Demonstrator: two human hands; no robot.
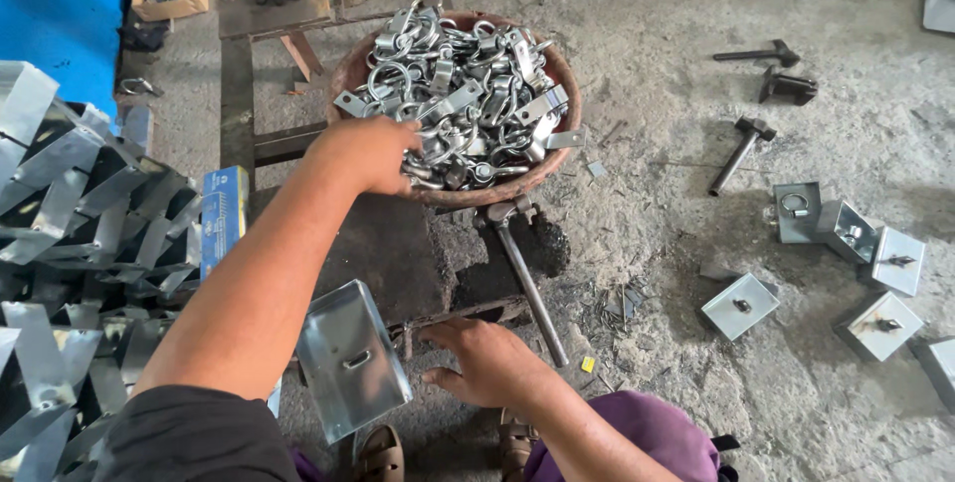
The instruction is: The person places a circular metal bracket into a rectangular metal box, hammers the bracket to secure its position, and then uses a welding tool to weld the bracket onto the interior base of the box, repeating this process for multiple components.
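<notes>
Left hand (370,152) is dug into the rusty bowl (350,74) of metal shackles (460,94), fingers curled around some (grip half hidden); right hand (489,363) rests open, touching the bent steel bracket (350,358) on the floor.

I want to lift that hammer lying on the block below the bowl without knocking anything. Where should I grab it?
Grip the hammer on the lower half of its bare handle, coming from above beside the right hand. Its head sits close under the bowl, while the handle end lies free.
</notes>
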